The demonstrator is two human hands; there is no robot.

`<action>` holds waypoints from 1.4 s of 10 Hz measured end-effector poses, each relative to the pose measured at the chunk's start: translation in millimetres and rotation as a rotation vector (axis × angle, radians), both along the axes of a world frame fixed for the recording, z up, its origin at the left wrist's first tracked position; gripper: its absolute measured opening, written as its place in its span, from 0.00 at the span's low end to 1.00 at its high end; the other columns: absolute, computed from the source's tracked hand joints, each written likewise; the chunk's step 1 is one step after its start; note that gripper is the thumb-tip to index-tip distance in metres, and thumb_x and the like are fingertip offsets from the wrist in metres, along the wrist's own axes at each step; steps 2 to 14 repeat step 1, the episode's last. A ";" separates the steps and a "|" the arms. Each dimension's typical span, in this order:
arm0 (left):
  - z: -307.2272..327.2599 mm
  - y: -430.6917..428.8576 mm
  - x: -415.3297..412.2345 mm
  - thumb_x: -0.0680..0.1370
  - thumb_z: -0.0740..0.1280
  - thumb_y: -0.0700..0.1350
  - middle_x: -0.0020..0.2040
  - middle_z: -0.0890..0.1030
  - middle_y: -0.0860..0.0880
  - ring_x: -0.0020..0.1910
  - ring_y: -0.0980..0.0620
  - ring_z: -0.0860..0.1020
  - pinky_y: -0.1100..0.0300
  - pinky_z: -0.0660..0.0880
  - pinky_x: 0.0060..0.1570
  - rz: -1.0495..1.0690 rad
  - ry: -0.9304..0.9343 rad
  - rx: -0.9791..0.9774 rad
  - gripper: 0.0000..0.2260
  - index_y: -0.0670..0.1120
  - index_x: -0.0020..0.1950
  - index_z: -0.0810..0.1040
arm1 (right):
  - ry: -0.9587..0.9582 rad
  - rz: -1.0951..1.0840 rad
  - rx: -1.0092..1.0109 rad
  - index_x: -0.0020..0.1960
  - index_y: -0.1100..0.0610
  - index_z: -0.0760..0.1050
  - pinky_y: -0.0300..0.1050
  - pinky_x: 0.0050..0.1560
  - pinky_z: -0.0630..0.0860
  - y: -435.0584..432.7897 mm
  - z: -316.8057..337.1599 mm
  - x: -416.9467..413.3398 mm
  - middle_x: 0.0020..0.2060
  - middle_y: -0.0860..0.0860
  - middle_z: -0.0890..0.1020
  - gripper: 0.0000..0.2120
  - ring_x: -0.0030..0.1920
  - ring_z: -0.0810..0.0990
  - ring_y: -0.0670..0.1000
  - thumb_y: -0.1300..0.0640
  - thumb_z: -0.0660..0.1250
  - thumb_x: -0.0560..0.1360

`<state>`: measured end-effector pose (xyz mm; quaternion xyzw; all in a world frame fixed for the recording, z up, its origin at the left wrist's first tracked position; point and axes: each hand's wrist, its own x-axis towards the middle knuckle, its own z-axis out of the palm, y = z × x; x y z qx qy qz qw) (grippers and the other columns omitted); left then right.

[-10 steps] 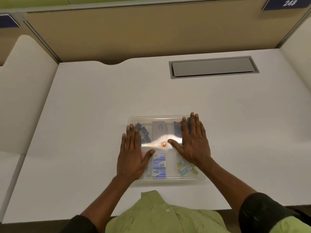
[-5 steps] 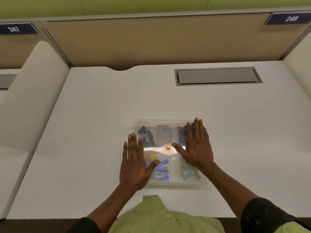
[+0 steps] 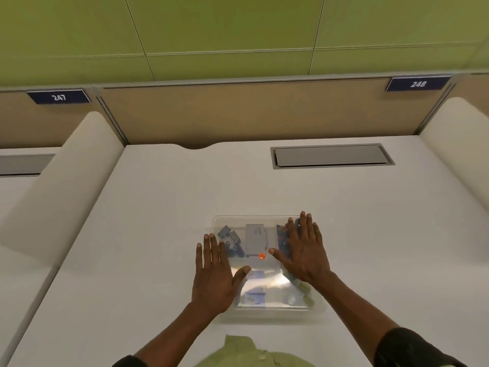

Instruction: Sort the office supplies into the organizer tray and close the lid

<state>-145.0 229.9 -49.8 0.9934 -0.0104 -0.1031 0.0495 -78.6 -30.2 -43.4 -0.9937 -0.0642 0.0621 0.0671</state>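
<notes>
The white desk [image 3: 148, 234] is bare apart from the clear organizer tray [image 3: 267, 312], which sits near you at the centre with its transparent lid [image 3: 264, 271] already laid over the compartments. Both your hands lie flat and spread wide, gripping nothing: your left hand [image 3: 214, 274] covers the tray's left edge, partly on the desk, and your right hand [image 3: 304, 250] presses the far right part of the lid.

Judging by this, you are seating the lid, so push straight down with your palms, working along each rim toward the corners rather than at the middle, where the plastic would likely flex. Your left hand would do more good moved fully onto the lid.

Inside, binder clips [image 3: 229, 238] fill the far left compartment and a grey box [image 3: 256, 241] the far middle. Glare blurs the near compartments, so I cannot tell whether anything stands proud. A small orange dot [image 3: 262, 256] marks the lid's centre.
</notes>
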 end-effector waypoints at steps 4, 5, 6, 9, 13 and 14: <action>13.2 2.1 19.6 0.74 0.30 0.79 0.85 0.34 0.41 0.84 0.42 0.31 0.48 0.32 0.83 -0.021 -0.052 -0.016 0.53 0.43 0.87 0.43 | -0.023 -0.040 0.031 0.84 0.55 0.40 0.60 0.83 0.42 4.5 7.0 0.5 0.81 0.59 0.35 0.56 0.82 0.34 0.61 0.17 0.38 0.70; 13.2 2.1 19.6 0.74 0.30 0.79 0.85 0.34 0.41 0.84 0.42 0.31 0.48 0.32 0.83 -0.021 -0.052 -0.016 0.53 0.43 0.87 0.43 | -0.023 -0.040 0.031 0.84 0.55 0.40 0.60 0.83 0.42 4.5 7.0 0.5 0.81 0.59 0.35 0.56 0.82 0.34 0.61 0.17 0.38 0.70; 13.2 2.1 19.6 0.74 0.30 0.79 0.85 0.34 0.41 0.84 0.42 0.31 0.48 0.32 0.83 -0.021 -0.052 -0.016 0.53 0.43 0.87 0.43 | -0.023 -0.040 0.031 0.84 0.55 0.40 0.60 0.83 0.42 4.5 7.0 0.5 0.81 0.59 0.35 0.56 0.82 0.34 0.61 0.17 0.38 0.70; 13.2 2.1 19.6 0.74 0.30 0.79 0.85 0.34 0.41 0.84 0.42 0.31 0.48 0.32 0.83 -0.021 -0.052 -0.016 0.53 0.43 0.87 0.43 | -0.023 -0.040 0.031 0.84 0.55 0.40 0.60 0.83 0.42 4.5 7.0 0.5 0.81 0.59 0.35 0.56 0.82 0.34 0.61 0.17 0.38 0.70; 13.2 2.1 19.6 0.74 0.30 0.79 0.85 0.34 0.41 0.84 0.42 0.31 0.48 0.32 0.83 -0.021 -0.052 -0.016 0.53 0.43 0.87 0.43 | -0.023 -0.040 0.031 0.84 0.55 0.40 0.60 0.83 0.42 4.5 7.0 0.5 0.81 0.59 0.35 0.56 0.82 0.34 0.61 0.17 0.38 0.70; 13.2 2.1 19.6 0.74 0.30 0.79 0.85 0.34 0.41 0.84 0.42 0.31 0.48 0.32 0.83 -0.021 -0.052 -0.016 0.53 0.43 0.87 0.43 | -0.023 -0.040 0.031 0.84 0.55 0.40 0.60 0.83 0.42 4.5 7.0 0.5 0.81 0.59 0.35 0.56 0.82 0.34 0.61 0.17 0.38 0.70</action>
